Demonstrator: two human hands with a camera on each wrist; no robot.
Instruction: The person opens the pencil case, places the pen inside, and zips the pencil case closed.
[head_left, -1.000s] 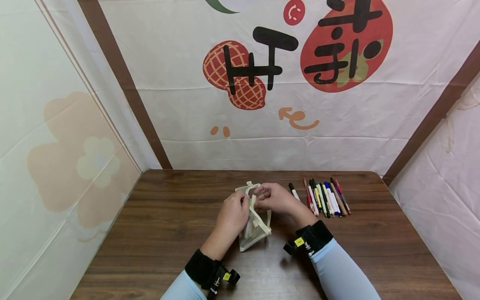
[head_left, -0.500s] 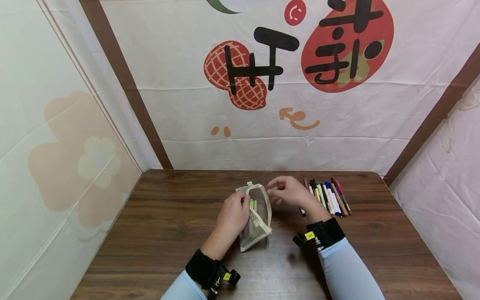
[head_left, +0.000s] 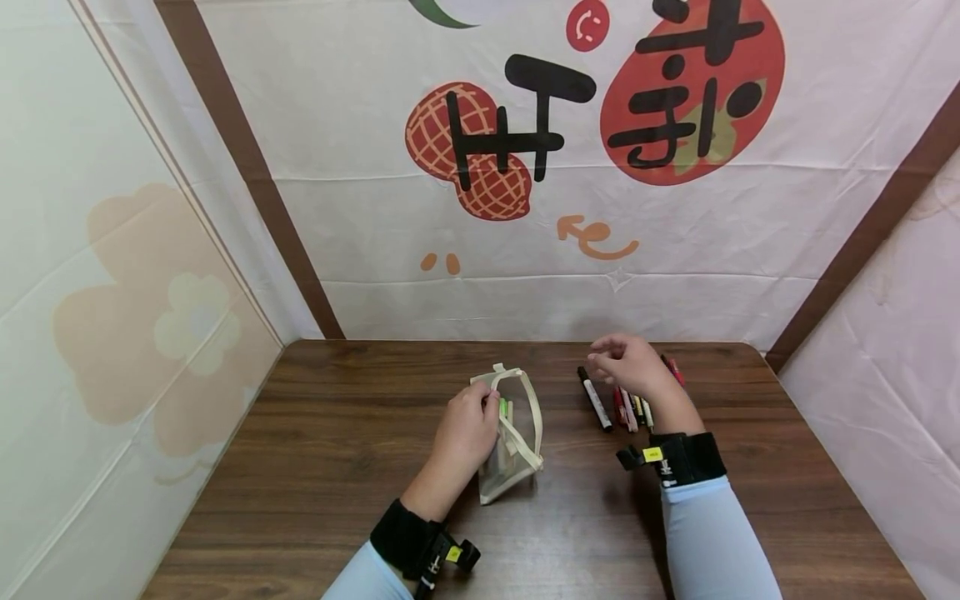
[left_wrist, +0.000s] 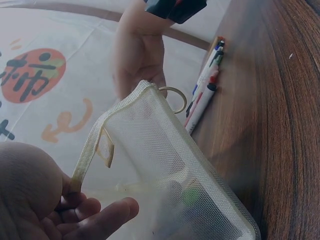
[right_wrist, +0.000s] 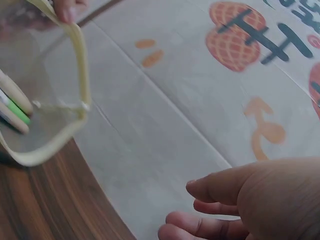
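One brown wooden table [head_left: 262, 467] reaches back to a white printed cloth [head_left: 360, 225] at the far side. Left of the table's middle, the left hand [head_left: 465, 429] pinches the left edge of a pale mesh bag [head_left: 495, 482] between thumb and curled fingers. The bag rests on the table, its mouth spread, with several pens [right_wrist: 18, 108] inside, one of them green. Farther right, well apart from the bag, a black-and-white marker [head_left: 596, 402] lies at a slant. Just right of that, the right hand [head_left: 633, 369] hangs over a row of loose pens [head_left: 628, 412], thumb and fingers parted, holding nothing; red pens [head_left: 677, 372] show past its right side.
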